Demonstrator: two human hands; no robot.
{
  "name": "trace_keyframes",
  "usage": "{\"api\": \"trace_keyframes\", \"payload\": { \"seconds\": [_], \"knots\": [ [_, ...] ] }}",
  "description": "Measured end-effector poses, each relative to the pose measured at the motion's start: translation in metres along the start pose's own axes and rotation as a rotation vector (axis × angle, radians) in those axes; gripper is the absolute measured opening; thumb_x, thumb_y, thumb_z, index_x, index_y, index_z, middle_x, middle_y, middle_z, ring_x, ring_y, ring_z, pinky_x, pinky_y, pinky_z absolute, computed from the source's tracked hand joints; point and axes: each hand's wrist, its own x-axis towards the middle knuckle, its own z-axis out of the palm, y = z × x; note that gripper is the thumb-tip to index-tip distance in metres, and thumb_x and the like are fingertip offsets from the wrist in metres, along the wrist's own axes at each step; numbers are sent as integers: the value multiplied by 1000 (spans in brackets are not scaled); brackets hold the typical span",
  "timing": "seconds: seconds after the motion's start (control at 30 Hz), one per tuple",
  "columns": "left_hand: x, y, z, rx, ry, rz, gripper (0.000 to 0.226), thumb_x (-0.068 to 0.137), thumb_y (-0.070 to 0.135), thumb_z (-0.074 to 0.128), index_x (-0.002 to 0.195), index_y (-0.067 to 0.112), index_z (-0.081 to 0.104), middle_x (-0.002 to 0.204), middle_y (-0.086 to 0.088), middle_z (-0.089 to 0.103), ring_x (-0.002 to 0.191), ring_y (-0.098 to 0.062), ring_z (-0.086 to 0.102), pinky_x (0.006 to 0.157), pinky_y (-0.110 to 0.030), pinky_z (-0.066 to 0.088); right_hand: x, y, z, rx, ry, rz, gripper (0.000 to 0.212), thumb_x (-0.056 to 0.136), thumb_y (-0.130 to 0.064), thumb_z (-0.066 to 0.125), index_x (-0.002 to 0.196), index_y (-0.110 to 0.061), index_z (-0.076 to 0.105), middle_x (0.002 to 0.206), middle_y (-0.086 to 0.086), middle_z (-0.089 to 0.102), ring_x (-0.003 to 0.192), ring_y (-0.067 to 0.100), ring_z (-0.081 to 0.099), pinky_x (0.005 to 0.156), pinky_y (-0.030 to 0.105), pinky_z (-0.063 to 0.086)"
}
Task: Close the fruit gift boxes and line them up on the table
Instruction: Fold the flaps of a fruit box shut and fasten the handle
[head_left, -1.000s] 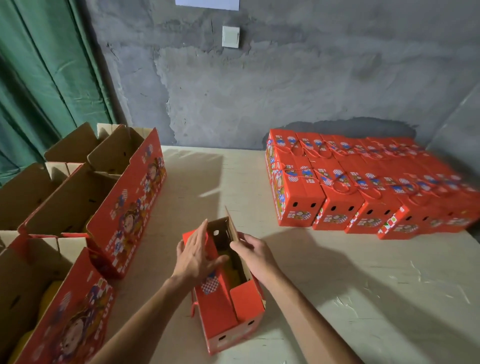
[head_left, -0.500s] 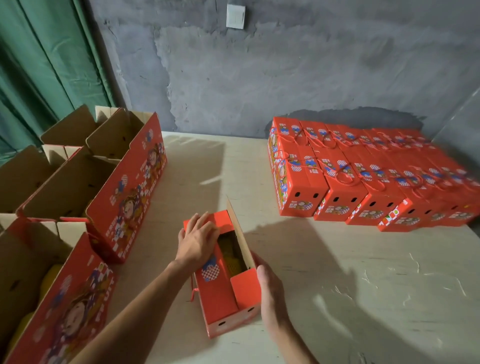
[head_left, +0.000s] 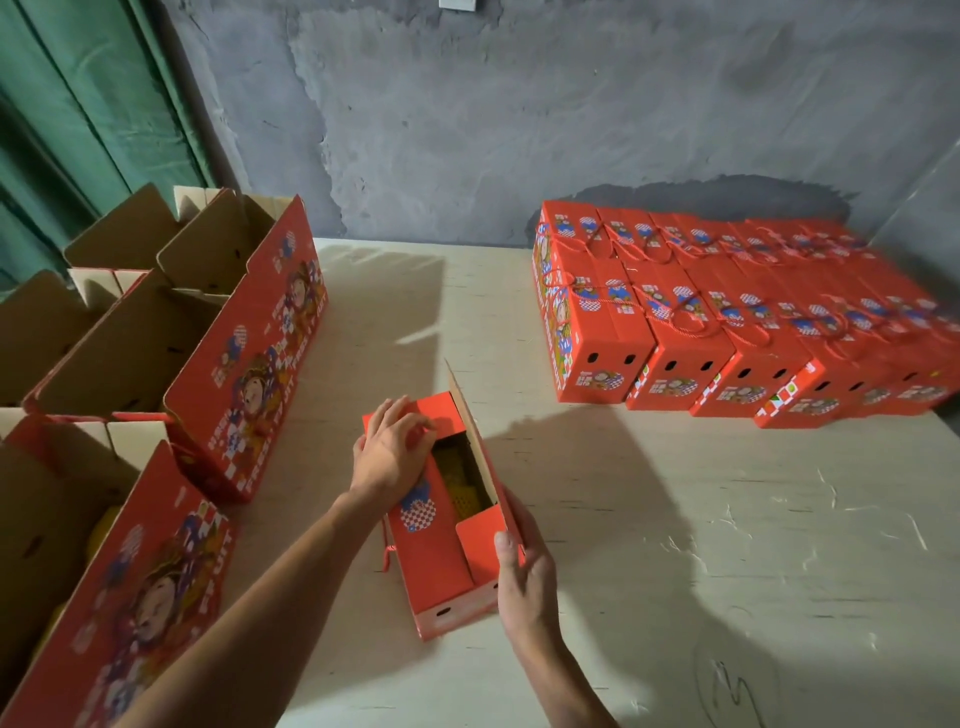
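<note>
A: Red box (head_left: 441, 566) mid-table (head_left: 675, 519), still part open. Since half a second ago the near end flap (head_left: 480, 545) stands more upright and the right hand (head_left: 524, 577) has come up from the table beside it.

B: Head view, hands?

A: Left hand (head_left: 389, 452) lies palm down on the folded left lid panel at the far end, fingers loosely bent, pressing, much as before. Right hand clasps the near right corner, thumb (head_left: 505, 545) laid on the end flap, fingers behind the brown long flap (head_left: 470, 431), which stands tilted up along the right side.

B: Inside?

A: Yellow fruit (head_left: 460, 475) in netting, dim.

B: Surroundings?

A: Closed boxes (head_left: 727, 332) in two rows at the far right against the grey wall. Open cartons (head_left: 171, 332) at left, just apart from the box.
</note>
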Motion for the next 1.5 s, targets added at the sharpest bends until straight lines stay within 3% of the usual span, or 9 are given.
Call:
{"api": "trace_keyframes", "payload": {
  "seconds": [0.1, 0.23, 0.43, 0.7, 0.9, 1.1, 1.27, 1.4, 1.5],
  "knots": [
    [-1, 0, -1, 12, -1, 7, 25, 103, 49, 51, 120, 37, 65, 162, 7, 34, 155, -19, 14, 116, -63, 26, 0, 7, 0, -10, 8, -7, 64, 87, -72, 63, 133, -28, 61, 108, -15, 74, 102, 9, 72, 84, 23, 58],
    [0, -1, -1, 23, 16, 39, 27, 102, 48, 53, 120, 34, 68, 157, 6, 39, 150, -17, 23, 111, -63, 32, -3, 11, 8, 4, 59, 116, 30, 92, -47, 74, 119, -38, 66, 102, -15, 75, 94, 4, 73, 70, 16, 58],
    [2, -6, -3, 40, 29, 16, 26, 102, 46, 53, 117, 33, 71, 153, 6, 44, 146, -17, 29, 107, -60, 32, 1, 13, 5, -94, 63, 132, 10, 92, -47, 73, 99, -44, 67, 96, -31, 72, 90, -9, 68, 71, 5, 48],
    [-19, -15, -25, 158, 75, -124, 22, 100, 47, 53, 110, 47, 73, 144, 7, 49, 133, -21, 36, 103, -50, 26, 38, 22, -18, -270, -44, 119, 34, 80, -54, 81, 85, -22, 72, 69, -16, 71, 62, 2, 67, 58, 25, 53],
    [-48, -34, -52, 149, 136, -230, 49, 71, 89, 43, 98, 58, 70, 105, 12, 47, 107, -20, 39, 98, -49, 32, 80, 12, -30, -621, -92, -41, 40, 75, -64, 80, 91, -28, 73, 70, -14, 71, 70, 11, 69, 62, 30, 51],
    [-98, -52, -46, -181, 242, -184, 8, 84, 59, 74, 87, 60, 68, 93, 3, 48, 82, -7, 61, 77, -29, 56, 115, 8, -33, -861, -90, -203, 57, 74, -72, 76, 103, -23, 76, 85, -1, 78, 88, 27, 73, 65, 31, 49],
    [-129, -30, -16, -355, 330, -296, 9, 91, 42, 73, 92, 47, 67, 102, 8, 46, 78, -1, 65, 60, -12, 48, 130, -7, -39, -813, -45, -341, 59, 76, -70, 70, 69, -19, 41, 48, -13, 38, 44, 18, 47, 51, 27, 32],
    [-126, -17, -14, -387, 363, -326, 7, 93, 38, 73, 93, 42, 67, 103, 9, 46, 85, -2, 61, 68, -23, 48, 129, -14, -38, -691, -168, -108, 75, 84, -91, 20, 113, -33, 59, 90, -9, 68, 87, 20, 68, 73, 31, 47],
    [-123, -20, -17, -361, 336, -332, 7, 91, 35, 75, 95, 36, 70, 106, 8, 48, 94, -9, 60, 78, -29, 48, 116, -18, -31, -542, -125, 33, 93, 83, -88, 8, 141, -31, 53, 134, 7, 66, 123, 30, 62, 97, 36, 47]
  ]
}}
